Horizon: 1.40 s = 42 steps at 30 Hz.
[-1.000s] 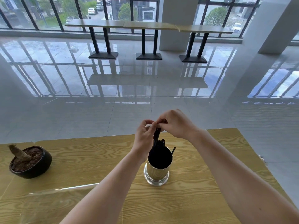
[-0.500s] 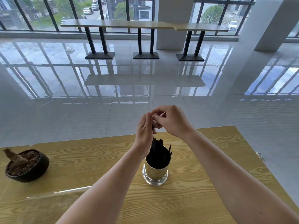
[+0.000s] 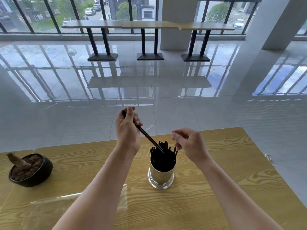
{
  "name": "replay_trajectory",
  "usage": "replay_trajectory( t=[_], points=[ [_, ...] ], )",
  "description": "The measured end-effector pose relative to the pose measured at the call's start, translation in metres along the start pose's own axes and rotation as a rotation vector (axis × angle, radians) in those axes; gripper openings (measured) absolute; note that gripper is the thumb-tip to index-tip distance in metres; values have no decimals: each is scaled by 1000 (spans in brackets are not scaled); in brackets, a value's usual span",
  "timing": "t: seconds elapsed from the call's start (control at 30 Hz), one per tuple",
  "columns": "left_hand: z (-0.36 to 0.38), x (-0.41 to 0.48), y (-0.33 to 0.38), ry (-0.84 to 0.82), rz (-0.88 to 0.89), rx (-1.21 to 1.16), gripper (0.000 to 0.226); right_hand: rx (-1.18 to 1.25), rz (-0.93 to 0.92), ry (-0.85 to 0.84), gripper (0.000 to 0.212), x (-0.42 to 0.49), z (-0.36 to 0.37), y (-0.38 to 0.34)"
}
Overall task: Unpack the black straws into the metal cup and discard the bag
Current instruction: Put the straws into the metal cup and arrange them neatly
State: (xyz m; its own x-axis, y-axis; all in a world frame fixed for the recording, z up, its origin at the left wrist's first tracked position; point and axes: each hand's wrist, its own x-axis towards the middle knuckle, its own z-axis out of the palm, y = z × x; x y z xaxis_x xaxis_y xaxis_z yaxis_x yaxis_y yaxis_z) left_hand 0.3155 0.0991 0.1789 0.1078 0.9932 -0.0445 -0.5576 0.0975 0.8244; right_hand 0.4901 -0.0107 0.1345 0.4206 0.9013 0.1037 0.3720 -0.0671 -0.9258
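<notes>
A shiny metal cup (image 3: 160,177) stands on the wooden table (image 3: 232,180), filled with several upright black straws (image 3: 163,154). My left hand (image 3: 127,130) is raised behind and left of the cup and grips one black straw (image 3: 147,138), which slants down with its lower tip among the straws in the cup. Just right of the cup's rim, my right hand (image 3: 191,145) hovers with its fingers loosely curled and apart; nothing shows in it. A clear plastic bag (image 3: 74,203) lies flat on the table at the near left, under my left forearm.
A black bowl-shaped pot (image 3: 31,170) with soil and a dry stump sits at the table's left. A small clear scrap (image 3: 149,127) shows beyond the table's far edge. Glossy tiled floor lies behind, with high tables (image 3: 149,24) along the windows.
My hands were pinched together above the cup; they have parted. The left hand rose with one straw, and the right hand dropped to the cup's right side.
</notes>
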Motion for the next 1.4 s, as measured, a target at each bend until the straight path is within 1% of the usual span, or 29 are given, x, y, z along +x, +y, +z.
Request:
replay_trajectory(
  t=[0.1, 0.17, 0.2, 0.27, 0.33, 0.37, 0.4, 0.43, 0.5, 0.6, 0.67, 0.77, 0.87, 0.97, 1.07, 1.17, 1.2, 1.27, 1.33, 1.4],
  points=[
    [-12, 8, 9, 86, -86, -227, 22, 93, 34, 70, 7, -13, 8, 1],
    [-20, 10, 12, 113, -160, -379, 22, 172, 70, 146, 19, -21, 16, -2],
    [-23, 9, 12, 123, -196, -450, 23, 250, 108, 169, 25, -26, 20, -5],
    [-29, 8, 10, 156, -263, -563, 26, 517, 190, 125, 36, -36, 29, -12],
    [-33, 4, 7, 198, -317, -639, 28, 904, 243, 16, 46, -44, 36, -22],
    [-34, 2, 5, 219, -342, -662, 28, 1064, 241, -23, 52, -46, 38, -26],
    [-35, 0, 3, 237, -365, -679, 29, 1161, 218, -48, 57, -48, 40, -30],
    [-35, -3, 1, 252, -386, -692, 30, 1197, 188, -57, 58, -49, 43, -33],
    [-34, -8, -3, 271, -415, -705, 32, 1125, 147, -10, 53, -48, 50, -40],
    [-30, -18, -9, 274, -452, -688, 32, 925, 116, 129, 37, -43, 56, -47],
    [-27, -25, -13, 282, -482, -676, 30, 861, 113, 185, 29, -37, 52, -49],
    [-25, -32, -13, 279, -510, -706, 30, 853, 120, 219, 24, -34, 47, -53],
    [-19, -38, -16, 259, -533, -678, 28, 861, 91, 253, 27, -36, 46, -53],
    [-19, -44, -21, 218, -529, -542, 23, 697, 5, 266, 21, -33, 37, -55],
    [-36, -47, -24, 199, -466, -329, 15, 482, -103, 288, 17, -23, 7, -58],
    [-63, -49, -31, 220, -322, 93, 6, 199, -172, 228, 21, -15, -29, -59],
    [-70, -52, -34, 204, -291, 240, 7, 114, -174, 194, 23, -14, -37, -58],
    [-81, -58, -43, 122, -286, 495, 13, -20, -149, 135, 27, -13, -43, -55],
    [-83, -65, -54, 22, -296, 710, 21, -127, -115, 91, 22, -11, -39, -50],
    [-81, -70, -62, -54, -242, 890, 30, -215, -102, 64, 15, -8, -28, -44]
  ],
)
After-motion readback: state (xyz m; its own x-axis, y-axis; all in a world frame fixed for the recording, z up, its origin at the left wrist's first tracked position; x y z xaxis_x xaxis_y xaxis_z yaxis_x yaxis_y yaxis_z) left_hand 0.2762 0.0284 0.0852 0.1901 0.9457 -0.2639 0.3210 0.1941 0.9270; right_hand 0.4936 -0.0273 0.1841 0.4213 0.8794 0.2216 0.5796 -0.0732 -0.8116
